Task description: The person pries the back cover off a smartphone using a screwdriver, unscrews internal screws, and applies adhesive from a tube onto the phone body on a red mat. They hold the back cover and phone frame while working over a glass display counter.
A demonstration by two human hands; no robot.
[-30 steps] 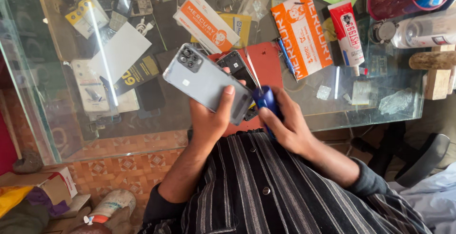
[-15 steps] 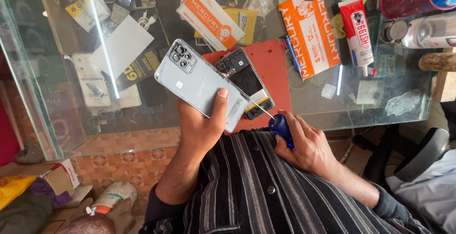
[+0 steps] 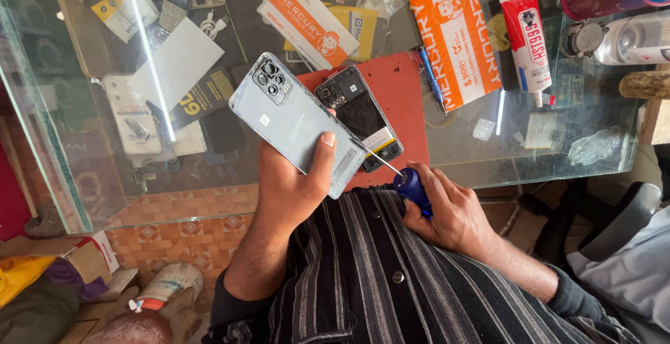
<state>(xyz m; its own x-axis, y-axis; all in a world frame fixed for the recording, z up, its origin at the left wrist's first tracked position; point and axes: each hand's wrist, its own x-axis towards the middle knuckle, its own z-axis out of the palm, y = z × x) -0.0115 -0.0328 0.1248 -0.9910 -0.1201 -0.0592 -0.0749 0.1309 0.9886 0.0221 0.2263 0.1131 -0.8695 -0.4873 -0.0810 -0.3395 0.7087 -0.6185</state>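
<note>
1. Since the earlier frames the left hand (image 3: 289, 183) has lifted the pale blue-grey phone back cover (image 3: 296, 122) a little higher and tilted it further up from the near edge of the glass bench (image 3: 558, 169), and the right hand (image 3: 447, 208) has drawn the blue-handled screwdriver (image 3: 412, 189) back toward the body.
2. Left hand: closed on the lower end of the cover, thumb pressed flat on its outer face, camera cluster pointing away toward the far left.
3. Right hand: wrapped round the screwdriver handle, its thin shaft slanting up toward the cover's lower corner.
4. Behind the cover, the opened black phone body (image 3: 359, 117) lies on a red mat (image 3: 405, 107) at the near edge of the bench, just beside the cover.
5. Further in lie an orange-and-white packet (image 3: 457, 37) and a red-and-white tube (image 3: 527, 33).
6. Risk, as I judge it: the shaft tip is close to the cover's edge; a slip could scratch or crack it, and the one-handed grip at one end could let it drop onto the glass.
</note>
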